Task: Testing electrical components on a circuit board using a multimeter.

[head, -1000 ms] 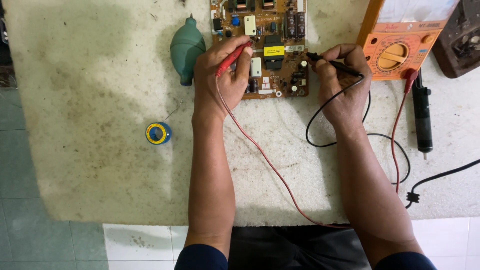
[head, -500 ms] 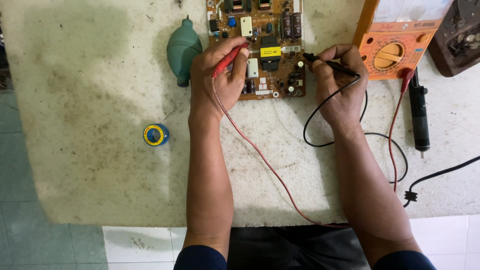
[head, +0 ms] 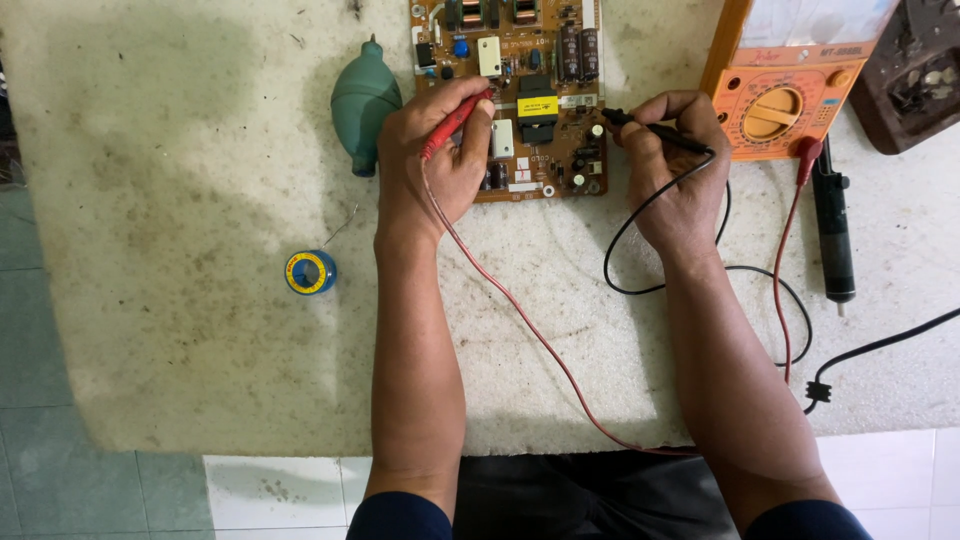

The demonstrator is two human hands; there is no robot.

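Both hands have a closed grip on a meter probe: the left hand [head: 440, 160] pinches the red probe [head: 452, 125] between thumb and fingers, its tip down on the middle of the brown circuit board [head: 535, 95]; the right hand [head: 680, 165] holds the black probe [head: 650, 128], tip at the board's right edge near some small capacitors. Judged from this, probing is under way — both tips seem to touch the board, though exact contact points are too small to tell; the orange multimeter [head: 785, 100], to the right of the board, has its leads plugged in, and the reading is out of view. At the top right corner sits a dark tray [head: 915, 95] with a few small pale parts in it. On the pale surface [head: 200, 300] lie a green blower bulb [head: 362, 100], a solder spool [head: 310, 272] and a black desoldering pump [head: 832, 225] — none touched.
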